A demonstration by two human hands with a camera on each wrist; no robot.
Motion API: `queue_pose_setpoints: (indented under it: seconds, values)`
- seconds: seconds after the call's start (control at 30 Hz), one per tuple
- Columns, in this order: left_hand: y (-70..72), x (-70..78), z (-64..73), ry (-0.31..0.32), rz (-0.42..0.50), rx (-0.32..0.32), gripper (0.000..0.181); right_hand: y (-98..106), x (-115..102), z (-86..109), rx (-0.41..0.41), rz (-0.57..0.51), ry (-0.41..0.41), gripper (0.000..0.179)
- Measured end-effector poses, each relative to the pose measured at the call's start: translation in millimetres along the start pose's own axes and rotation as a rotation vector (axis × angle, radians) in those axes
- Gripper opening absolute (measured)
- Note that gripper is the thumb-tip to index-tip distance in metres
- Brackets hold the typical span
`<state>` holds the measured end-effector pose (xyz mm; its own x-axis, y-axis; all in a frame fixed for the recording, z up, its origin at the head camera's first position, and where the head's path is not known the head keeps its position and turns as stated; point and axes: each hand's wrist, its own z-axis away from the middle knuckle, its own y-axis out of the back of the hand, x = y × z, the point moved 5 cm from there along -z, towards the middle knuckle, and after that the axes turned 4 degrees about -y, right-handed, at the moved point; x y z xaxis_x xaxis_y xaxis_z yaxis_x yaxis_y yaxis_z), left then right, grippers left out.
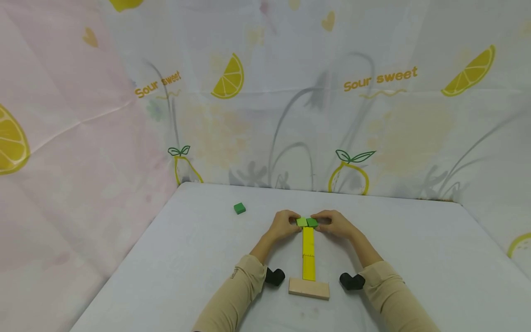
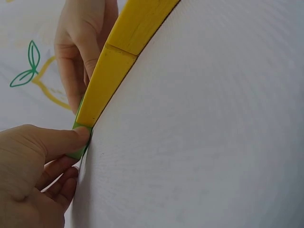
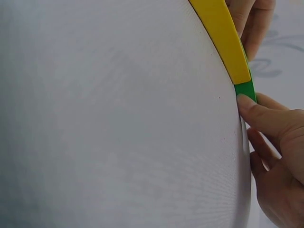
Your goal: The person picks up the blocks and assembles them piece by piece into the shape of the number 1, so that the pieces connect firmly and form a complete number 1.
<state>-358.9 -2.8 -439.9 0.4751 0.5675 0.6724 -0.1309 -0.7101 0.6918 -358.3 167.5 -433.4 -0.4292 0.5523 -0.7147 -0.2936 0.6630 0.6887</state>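
Note:
A light green block (image 1: 301,222) and a darker green block (image 1: 312,222) sit side by side across the far end of a yellow strip. My left hand (image 1: 284,224) pinches the light green block between thumb and fingers. From the other side, my right hand (image 1: 339,224) pinches the darker green one, its thumb (image 3: 254,110) against the block's near face. Two yellow blocks, a far one (image 1: 308,240) and a near one (image 1: 309,267), lie end to end in line. At the strip's near end a pale wooden block (image 1: 309,288) lies crosswise.
A loose green block (image 1: 239,208) rests on the white table (image 1: 199,249), farther back and to the left. Behind the table hangs a lemon-print cloth (image 1: 257,133). Black wrist devices stick out at the left cuff (image 1: 275,277) and right cuff (image 1: 352,281).

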Motion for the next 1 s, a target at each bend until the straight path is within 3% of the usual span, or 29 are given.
queue_pose_setpoints:
  seconds: [0.57,1.0]
  values:
    - [0.0,-0.9,-0.8,0.041,0.018,-0.002,0.035,1.0,3.6,-1.2,0.002,0.011,-0.03,0.035]
    - [1.9,1.2,2.1,0.032,0.035,0.003,0.036,1.4,2.7,1.9,0.002,-0.039,-0.044,0.038]
